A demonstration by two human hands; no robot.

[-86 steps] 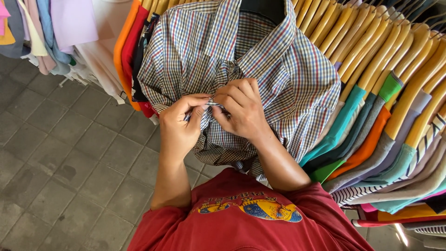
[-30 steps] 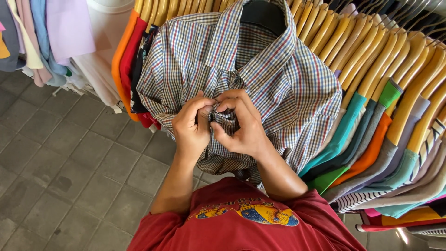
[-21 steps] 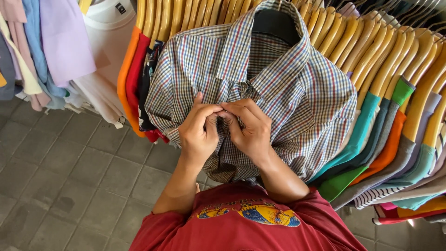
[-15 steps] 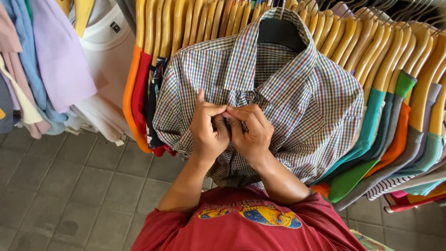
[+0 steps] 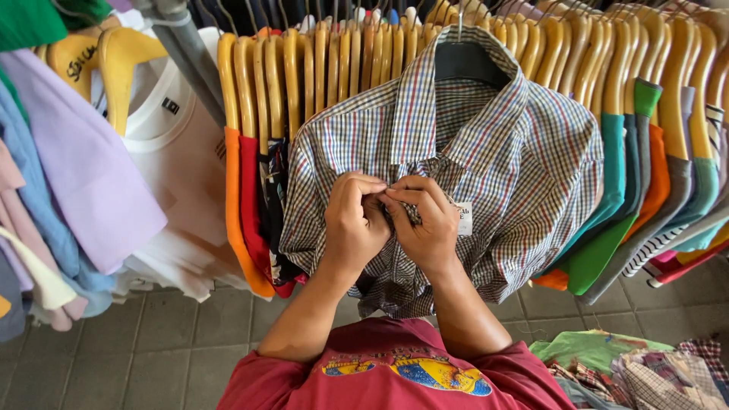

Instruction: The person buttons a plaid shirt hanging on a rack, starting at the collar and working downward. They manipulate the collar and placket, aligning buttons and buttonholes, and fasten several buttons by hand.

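While the checked shirt [image 5: 524, 167] hangs on its dark hanger [image 5: 467, 62] | left hand [image 5: 353, 228] and right hand [image 5: 425, 228] pinch its front together | small white tag [image 5: 464, 218] beside right hand.

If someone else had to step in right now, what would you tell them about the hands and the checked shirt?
Left hand: fingers pinched on the front edge of the checked shirt, mid chest.
Right hand: pinching the same spot from the other side, fingertips meeting the left.
The shirt hangs on a dark hanger on the rail, among wooden hangers with coloured tops. A small white tag shows beside the right hand.
Done: the shirt is hung up, collar lying open.
Left: whether the button under the fingers is fastened cannot be seen; the collar area looks unfastened.
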